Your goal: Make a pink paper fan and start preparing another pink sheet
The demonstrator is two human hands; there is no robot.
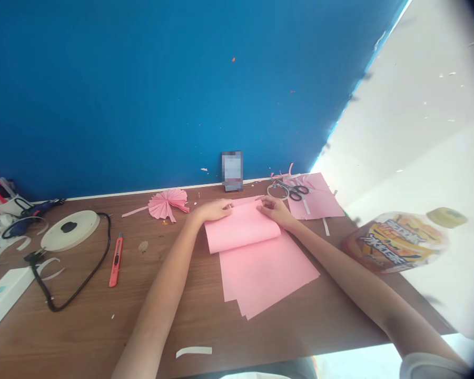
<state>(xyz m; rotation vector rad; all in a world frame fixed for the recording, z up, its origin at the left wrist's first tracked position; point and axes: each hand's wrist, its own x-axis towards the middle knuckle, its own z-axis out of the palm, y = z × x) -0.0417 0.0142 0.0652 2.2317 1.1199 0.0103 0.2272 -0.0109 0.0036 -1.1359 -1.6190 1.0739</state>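
A sheet of pink paper (240,227) curls over on itself, its fold rounded toward me. My left hand (215,209) grips its far left part, fingers bent at the edge. At the far right part, my right hand (275,210) has thumb and fingers pinched on the same sheet. Beneath it lie several more pink sheets (268,279), slightly fanned out on the brown table (150,305). Left of my left hand rests a pleated pink paper fan (168,204). Beyond my right hand are scissors (296,190) with black handles, on another pink sheet (319,197).
A red utility knife (116,260), a white round base with a black cord (71,231) and a power strip (6,295) occupy the left. A phone (233,171) leans on the blue wall. A drink bottle (398,242) stands right of my right forearm. A white strip (194,351) lies in front.
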